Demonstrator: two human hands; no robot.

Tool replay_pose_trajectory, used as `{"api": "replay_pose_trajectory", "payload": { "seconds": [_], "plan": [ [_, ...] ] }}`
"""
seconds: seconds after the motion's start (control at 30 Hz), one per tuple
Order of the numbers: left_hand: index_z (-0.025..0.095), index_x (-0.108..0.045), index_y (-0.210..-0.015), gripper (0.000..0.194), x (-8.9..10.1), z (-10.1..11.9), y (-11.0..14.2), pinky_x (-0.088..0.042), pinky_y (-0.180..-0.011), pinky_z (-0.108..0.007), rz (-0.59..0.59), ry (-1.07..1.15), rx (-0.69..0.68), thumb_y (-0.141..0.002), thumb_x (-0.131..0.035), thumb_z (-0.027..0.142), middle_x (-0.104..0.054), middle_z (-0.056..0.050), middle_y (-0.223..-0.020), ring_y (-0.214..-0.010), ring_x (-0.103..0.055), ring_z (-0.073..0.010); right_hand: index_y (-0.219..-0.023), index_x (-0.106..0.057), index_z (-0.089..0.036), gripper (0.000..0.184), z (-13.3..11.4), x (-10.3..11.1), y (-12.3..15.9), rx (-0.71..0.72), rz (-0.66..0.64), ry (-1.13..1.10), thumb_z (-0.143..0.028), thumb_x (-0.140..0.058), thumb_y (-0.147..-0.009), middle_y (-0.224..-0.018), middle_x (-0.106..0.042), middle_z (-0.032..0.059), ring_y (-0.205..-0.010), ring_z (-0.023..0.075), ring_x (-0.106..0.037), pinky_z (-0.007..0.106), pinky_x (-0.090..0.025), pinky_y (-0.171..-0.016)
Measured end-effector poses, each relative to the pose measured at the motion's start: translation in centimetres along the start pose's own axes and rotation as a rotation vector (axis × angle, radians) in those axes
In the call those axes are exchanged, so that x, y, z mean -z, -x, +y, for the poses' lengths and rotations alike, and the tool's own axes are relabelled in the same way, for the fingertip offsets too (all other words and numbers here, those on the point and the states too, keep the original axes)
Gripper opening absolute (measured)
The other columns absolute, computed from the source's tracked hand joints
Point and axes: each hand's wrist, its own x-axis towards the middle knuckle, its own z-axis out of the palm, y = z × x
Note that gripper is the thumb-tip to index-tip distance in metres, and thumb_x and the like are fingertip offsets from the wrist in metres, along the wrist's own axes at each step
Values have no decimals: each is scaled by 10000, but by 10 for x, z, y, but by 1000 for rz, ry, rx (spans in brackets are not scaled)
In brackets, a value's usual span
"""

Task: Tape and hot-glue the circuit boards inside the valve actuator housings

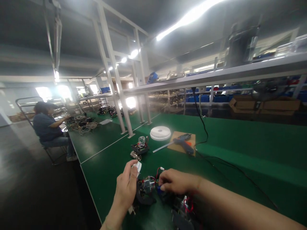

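Observation:
My left hand (126,187) is closed round a small white piece (138,166) that sticks out above the fingers. My right hand (176,181) pinches at a small black motor assembly (147,188) with a metal motor and red and blue wires, which sits on the green table between the two hands. A white connector on red wire (161,169) rises just above my right hand. More dark parts (182,209) lie under my right forearm.
A second small assembly (140,148) sits further back, then a white tape roll (160,133) and a blue glue gun (184,142) on a cardboard square, its black cable (203,127) running up to the shelf. A seated person (48,127) works at the far left table. The table edge (90,188) drops to dark floor.

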Motion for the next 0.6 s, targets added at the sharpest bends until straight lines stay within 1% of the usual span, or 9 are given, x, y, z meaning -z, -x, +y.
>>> {"api": "replay_pose_trajectory", "payload": {
  "seconds": [0.1,0.2,0.23,0.3,0.37,0.43,0.47,0.53,0.6],
  "plan": [
    [238,-599,-1125,546,-4,1,-14,-385,-600,-296,17,-21,43,-962,-293,660,-559,29,-657,-630,-562,-188,-1044,-563,-165,127,13,-5,5,-32,120,-230,-233,-478,-980,-735,-639,-13,-645,147,-662,210,-494,-540],
    [234,-598,-1169,479,-6,0,-20,-384,-593,-281,-16,-57,38,-953,-372,597,-544,40,-643,-612,-549,-176,-952,-499,-184,37,20,-13,4,-32,195,-409,-161,-497,-923,-645,-593,-45,-566,135,-641,195,-476,-494],
    [235,-589,-1210,464,-5,1,-20,-402,-606,-284,-45,-70,26,-954,-378,560,-571,35,-662,-624,-561,-177,-921,-489,-189,76,22,-15,4,-25,217,-457,-124,-511,-888,-643,-597,-48,-560,128,-636,191,-479,-498],
    [246,-567,-1294,462,-4,2,-16,-462,-693,-309,-106,-96,-2,-946,-397,498,-677,-1,-813,-730,-623,-194,-895,-475,-196,140,25,-18,3,-6,259,-540,-79,-519,-833,-668,-616,-49,-568,116,-630,189,-495,-517],
    [252,-536,-1369,503,-3,3,-10,-495,-870,-376,-164,-130,-39,-936,-416,479,-715,-60,-1113,-968,-657,-237,-908,-469,-202,155,28,-19,4,18,293,-606,-87,-528,-822,-716,-642,-44,-600,113,-636,188,-507,-528],
    [231,-480,-1445,567,-4,6,-4,-440,-1048,-468,-225,-188,-78,-944,-394,483,-608,-102,-1385,-1221,-579,-286,-930,-467,-208,144,32,-21,6,44,316,-653,-123,-540,-839,-767,-669,-35,-639,119,-647,187,-510,-526],
    [212,-443,-1478,592,-5,7,-2,-399,-1104,-509,-258,-225,-99,-956,-365,480,-546,-114,-1463,-1304,-525,-301,-935,-468,-210,136,34,-22,6,55,328,-667,-140,-545,-848,-778,-677,-33,-646,120,-646,185,-505,-518],
    [178,-387,-1516,609,-8,9,0,-335,-1162,-558,-316,-295,-147,-977,-313,451,-458,-130,-1541,-1395,-444,-309,-932,-469,-214,123,37,-24,8,73,352,-682,-159,-552,-861,-755,-673,-40,-629,116,-628,178,-488,-501],
    [159,-367,-1526,597,-12,10,0,-319,-1177,-574,-352,-340,-208,-987,-293,406,-416,-145,-1568,-1431,-410,-307,-923,-465,-218,115,39,-25,9,84,375,-689,-163,-554,-875,-717,-655,-52,-599,106,-602,170,-472,-490]
  ]
}}
